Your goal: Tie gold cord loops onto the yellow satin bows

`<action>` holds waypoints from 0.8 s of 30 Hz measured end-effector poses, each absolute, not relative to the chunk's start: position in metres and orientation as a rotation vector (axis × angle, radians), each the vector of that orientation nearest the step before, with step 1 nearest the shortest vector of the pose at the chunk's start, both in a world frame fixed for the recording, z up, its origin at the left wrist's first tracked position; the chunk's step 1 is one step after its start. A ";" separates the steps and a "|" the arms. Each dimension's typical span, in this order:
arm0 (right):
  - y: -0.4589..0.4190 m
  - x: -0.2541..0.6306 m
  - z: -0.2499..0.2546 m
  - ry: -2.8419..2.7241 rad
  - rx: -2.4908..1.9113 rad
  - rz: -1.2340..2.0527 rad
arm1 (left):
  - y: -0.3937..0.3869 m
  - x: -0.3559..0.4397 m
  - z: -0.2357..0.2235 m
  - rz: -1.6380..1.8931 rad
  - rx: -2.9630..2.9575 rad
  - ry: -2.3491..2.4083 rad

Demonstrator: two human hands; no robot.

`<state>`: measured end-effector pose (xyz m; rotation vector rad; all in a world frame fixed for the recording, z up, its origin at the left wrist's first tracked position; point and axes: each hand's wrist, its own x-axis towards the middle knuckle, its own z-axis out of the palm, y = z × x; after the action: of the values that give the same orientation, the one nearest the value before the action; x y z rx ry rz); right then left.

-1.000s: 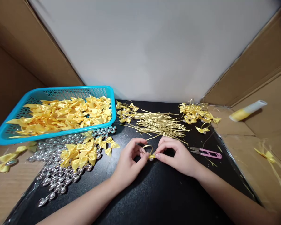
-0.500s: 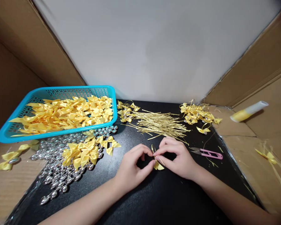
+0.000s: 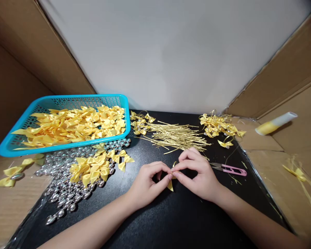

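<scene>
My left hand (image 3: 146, 183) and my right hand (image 3: 198, 173) meet fingertip to fingertip over the black mat (image 3: 150, 218). Between them they pinch a small yellow ribbon bow (image 3: 170, 185) with a bit of gold wire; most of it is hidden by the fingers. A pile of gold wire ties (image 3: 175, 136) lies just beyond my hands. Loose yellow bows (image 3: 93, 169) rest on a heap of silver beads (image 3: 64, 188) to the left.
A blue basket (image 3: 120, 100) full of yellow bows sits at the back left. Finished bows with wire (image 3: 217, 126) lie at the back right, pink thread snips (image 3: 229, 169) by my right hand. A yellow-and-white tube (image 3: 274, 122) lies on cardboard. Cardboard walls enclose both sides.
The gold loop seen above the bow a second ago has been drawn in; my fingers closed tighter and the bow now hangs lower between my fingertips.
</scene>
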<state>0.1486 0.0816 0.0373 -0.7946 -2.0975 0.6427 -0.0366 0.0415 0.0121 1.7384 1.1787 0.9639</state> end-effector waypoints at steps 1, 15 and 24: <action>0.082 0.149 0.039 -2.106 -0.792 0.628 | 0.042 -0.036 0.013 0.957 1.754 1.183; 0.079 0.155 0.057 -2.371 -0.968 0.946 | 0.039 -0.035 0.005 0.865 2.001 1.140; 0.079 0.154 0.052 -2.267 -0.870 0.965 | 0.040 -0.038 0.017 0.938 1.641 0.992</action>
<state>0.1540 0.0795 0.0517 -0.8701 -2.2674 0.9646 -0.0384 0.0402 0.0166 1.6414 0.9921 0.9384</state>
